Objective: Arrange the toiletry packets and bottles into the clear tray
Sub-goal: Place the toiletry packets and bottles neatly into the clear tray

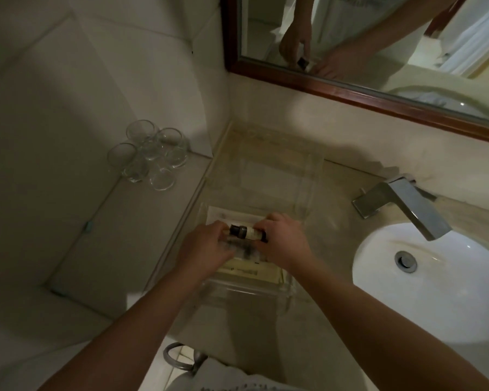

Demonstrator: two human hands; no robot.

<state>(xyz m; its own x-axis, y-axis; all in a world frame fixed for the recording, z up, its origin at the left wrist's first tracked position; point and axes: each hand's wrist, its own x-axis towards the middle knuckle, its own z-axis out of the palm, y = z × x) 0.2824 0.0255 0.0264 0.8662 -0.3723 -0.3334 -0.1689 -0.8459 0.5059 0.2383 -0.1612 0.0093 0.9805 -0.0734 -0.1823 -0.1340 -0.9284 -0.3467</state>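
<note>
Both hands are closed on one small bottle (pixel 247 232), held level above the tray (pixel 302 193): left hand (pixel 206 245) at its dark cap, right hand (pixel 284 244) at its base. Pale packets (pixel 243 268) are seen lying flat in the tray on the desk (pixel 336 221), beside the sink (pixel 435 280).

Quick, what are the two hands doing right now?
Left hand: closed on the cap end of the small bottle.
Right hand: closed on the same bottle's other end.
</note>
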